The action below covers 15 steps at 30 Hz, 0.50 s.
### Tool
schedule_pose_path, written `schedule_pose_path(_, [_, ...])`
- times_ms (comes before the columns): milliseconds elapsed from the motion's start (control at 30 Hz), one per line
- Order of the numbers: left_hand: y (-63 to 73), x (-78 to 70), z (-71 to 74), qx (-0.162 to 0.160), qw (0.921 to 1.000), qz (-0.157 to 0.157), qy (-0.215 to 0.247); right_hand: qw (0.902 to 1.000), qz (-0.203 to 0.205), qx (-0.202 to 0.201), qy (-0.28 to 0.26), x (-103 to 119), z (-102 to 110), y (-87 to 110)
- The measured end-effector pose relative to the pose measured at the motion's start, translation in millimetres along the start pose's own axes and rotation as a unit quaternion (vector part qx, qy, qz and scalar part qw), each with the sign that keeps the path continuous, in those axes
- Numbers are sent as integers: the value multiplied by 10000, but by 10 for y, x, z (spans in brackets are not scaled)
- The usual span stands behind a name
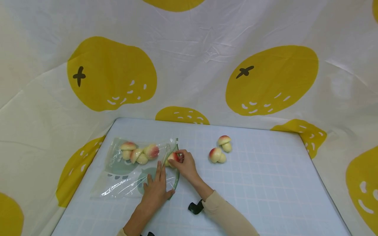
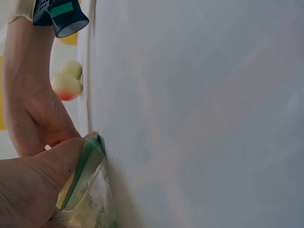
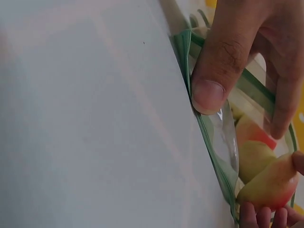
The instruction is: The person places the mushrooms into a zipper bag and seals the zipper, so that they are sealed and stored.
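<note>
Three red-and-cream mushroom-shaped pieces point(image 1: 136, 155) lie inside a clear bag point(image 1: 130, 187) on the left of the table point(image 1: 271, 183). We count a fourth piece point(image 1: 172, 158) at the bag's green-edged mouth point(image 1: 178, 178), and two more out on the right: a far loose piece point(image 1: 224, 143) and a near loose piece point(image 1: 217, 155). From this we judge the bagging to be about half done: three are in, one is on the threshold, two are outside, and the mouth is not yet sealed.

We see the fourth piece between the thumb and fingers of the right hand point(image 1: 187, 164), pinched so that it fills the gap between them (the fingers hide part of it in the head view). It sits between the mouth's two lips, to the right of the bagged pieces. The left hand point(image 1: 156, 188) lies on the near part of the bag, fingers straight and spread, thumb on the green edge; we take it to be keeping the lips apart. Both loose pieces lie apart from the right hand, to its right.
</note>
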<state>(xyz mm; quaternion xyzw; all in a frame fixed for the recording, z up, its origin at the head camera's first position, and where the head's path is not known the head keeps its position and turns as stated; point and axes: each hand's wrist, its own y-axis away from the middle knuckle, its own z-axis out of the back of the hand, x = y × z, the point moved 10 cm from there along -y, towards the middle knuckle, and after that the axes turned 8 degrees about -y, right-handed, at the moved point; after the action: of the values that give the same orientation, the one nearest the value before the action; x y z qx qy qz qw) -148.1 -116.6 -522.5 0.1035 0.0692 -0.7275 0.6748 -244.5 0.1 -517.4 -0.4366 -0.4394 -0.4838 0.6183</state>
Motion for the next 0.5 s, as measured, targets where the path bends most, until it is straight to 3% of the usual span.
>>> schedule_pose_path(200, [2,-17,19,-55,10000,-40,20,9989,-193,57,-414,-44,-38,10])
schedule_pose_path(333, [2,-18,14,-24,10000,-43,16,9940,-451,144,-990,-104,-74,23])
schedule_pose_path(400, [4,-17,15,-35,10000,-55,-1,9845,-634,238,-1621,-138,-115,32])
schedule_pose_path(500, [7,-15,20,-66,9999,-72,-31,9608,-858,392,-2607,-169,-189,39])
